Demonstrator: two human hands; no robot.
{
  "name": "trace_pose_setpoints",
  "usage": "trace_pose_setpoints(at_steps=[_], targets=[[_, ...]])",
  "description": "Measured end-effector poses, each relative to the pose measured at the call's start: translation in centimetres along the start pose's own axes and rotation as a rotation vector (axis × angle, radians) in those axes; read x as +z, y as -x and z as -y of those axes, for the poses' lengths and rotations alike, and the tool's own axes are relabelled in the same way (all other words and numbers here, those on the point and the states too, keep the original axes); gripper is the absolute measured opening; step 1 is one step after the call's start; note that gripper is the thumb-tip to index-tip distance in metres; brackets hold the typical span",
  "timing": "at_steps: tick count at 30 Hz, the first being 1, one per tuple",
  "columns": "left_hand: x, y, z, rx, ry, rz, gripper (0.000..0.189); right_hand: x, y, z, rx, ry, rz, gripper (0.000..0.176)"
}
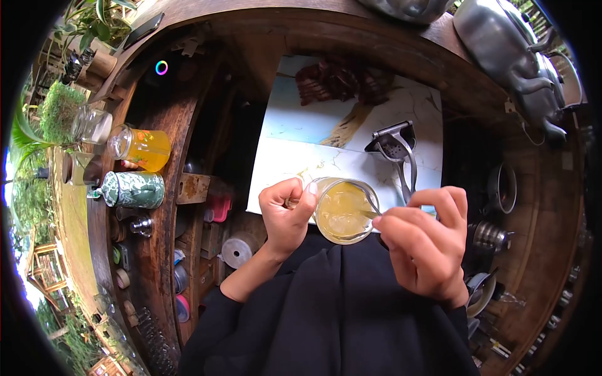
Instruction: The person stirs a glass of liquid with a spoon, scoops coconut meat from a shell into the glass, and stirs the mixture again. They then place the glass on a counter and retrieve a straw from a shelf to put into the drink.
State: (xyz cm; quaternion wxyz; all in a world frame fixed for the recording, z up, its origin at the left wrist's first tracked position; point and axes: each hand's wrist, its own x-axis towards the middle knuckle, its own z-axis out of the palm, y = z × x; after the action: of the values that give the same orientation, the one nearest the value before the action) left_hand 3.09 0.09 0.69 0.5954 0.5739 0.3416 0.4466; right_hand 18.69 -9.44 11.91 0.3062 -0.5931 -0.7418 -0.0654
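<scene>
My left hand (287, 210) is closed round the handle of a glass mug (318, 199), in front of my dark clothing. Pale yellow drink (342, 210) with what look like ice pieces fills much of the mug. With its fingertips pinched, my right hand (426, 244) holds a metal spoon (369, 214) whose lower end dips into the drink. Just beyond that hand, a metal citrus squeezer (394, 145) lies on the marble-patterned tabletop (295, 147), its handles toward me. A dark red patterned cloth (338, 81) rests at the table's far side.
On the wooden shelf at left stand a jar of orange liquid (147, 149), a green speckled enamel mug (135, 189) and a clear glass jar (93, 125). Metal kettles (501, 47) sit at upper right. Pots (481, 291) are at lower right.
</scene>
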Motion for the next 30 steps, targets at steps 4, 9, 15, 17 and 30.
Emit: trace_pose_setpoints(at_steps=[4, 9, 15, 17, 30], targets=[[0.0, 0.1, 0.6, 0.048, 0.022, -0.009, 0.039, 0.0, -0.1, -0.4, 0.057, -0.067, 0.014, 0.025], [0.0, 0.1, 0.5, 0.049, 0.036, -0.015, 0.039, -0.6, 0.4, -0.3, 0.061, -0.159, -0.014, 0.025], [0.2, 0.1, 0.2, 0.05, 0.031, -0.017, 0.039, -1.9, 1.1, 0.5, 0.023, -0.172, -0.038, 0.015], [0.2, 0.1, 0.2, 0.053, 0.032, -0.016, 0.039, -2.4, 1.4, 0.5, 0.003, -0.164, -0.027, 0.016], [0.3, 0.4, -0.6, 0.009, -0.013, -0.002, 0.036, -3.0, 1.9, 0.5, 0.032, -0.089, -0.22, 0.015]])
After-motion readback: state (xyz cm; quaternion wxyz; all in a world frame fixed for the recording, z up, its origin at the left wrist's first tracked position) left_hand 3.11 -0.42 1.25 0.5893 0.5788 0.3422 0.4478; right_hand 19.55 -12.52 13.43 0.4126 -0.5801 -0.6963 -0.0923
